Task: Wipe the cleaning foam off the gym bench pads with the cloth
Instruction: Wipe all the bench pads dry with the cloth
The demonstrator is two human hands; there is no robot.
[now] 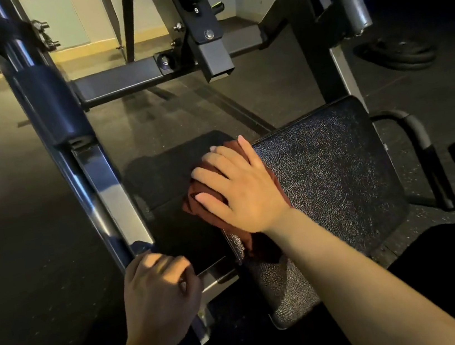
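Observation:
A black textured bench pad (334, 174) fills the middle right of the head view, its surface glinting under the light. A dark red cloth (198, 202) is bunched at the pad's left edge. My right hand (237, 188) lies flat on the cloth and presses it against the pad, fingers spread and pointing up-left. My left hand (158, 293) grips the lower end of the slanted metal frame bar (106, 189) at the bottom left, fingers curled round it. I see no clear patch of foam on the pad.
The machine's dark steel frame (125, 78) crosses behind the pad, with a chrome upright (17, 55) at the left. Two padded handles (420, 139) stick out at the right. Weight plates (402, 54) lie on the dark rubber floor at the far right.

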